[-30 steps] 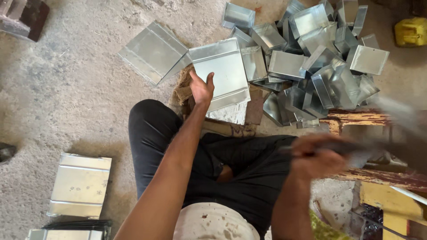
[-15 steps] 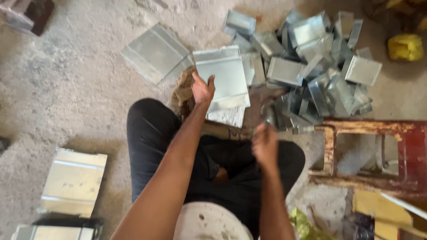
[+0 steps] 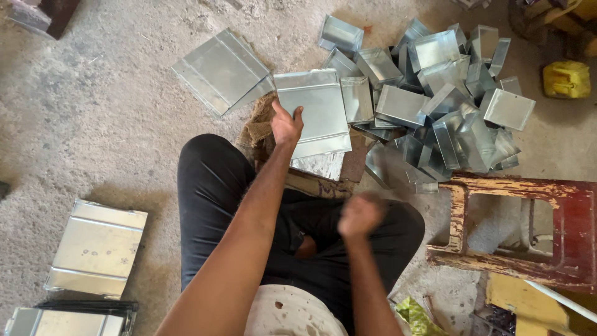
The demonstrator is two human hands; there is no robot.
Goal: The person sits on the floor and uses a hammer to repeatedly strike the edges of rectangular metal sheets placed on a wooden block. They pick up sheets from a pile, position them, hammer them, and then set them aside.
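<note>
- Sheet-metal panel (image 3: 317,112), flat and grey with folded edges, lies on the concrete floor (image 3: 93,124) just beyond the person's knees, its near part resting over a scrap of burlap cloth (image 3: 258,127) and a wooden block (image 3: 323,180)
- left hand (image 3: 286,124) is pressed on the panel's left edge, fingers spread and thumb laid on the metal, holding it down
- right hand (image 3: 360,214) is blurred above the right knee, nearer than the panel and apart from it; it looks clenched into a fist, though whether it holds anything I cannot tell
- pile of folded metal trays (image 3: 435,93) sits to the right of the panel and beyond it, touching its right edge
- second flat sheet (image 3: 221,71) lies to the far left of the panel
- two more ribbed sheets (image 3: 96,249) rest near left
- worn red wooden stool (image 3: 522,224) stands at the right, with a yellow container (image 3: 566,79) far right
</note>
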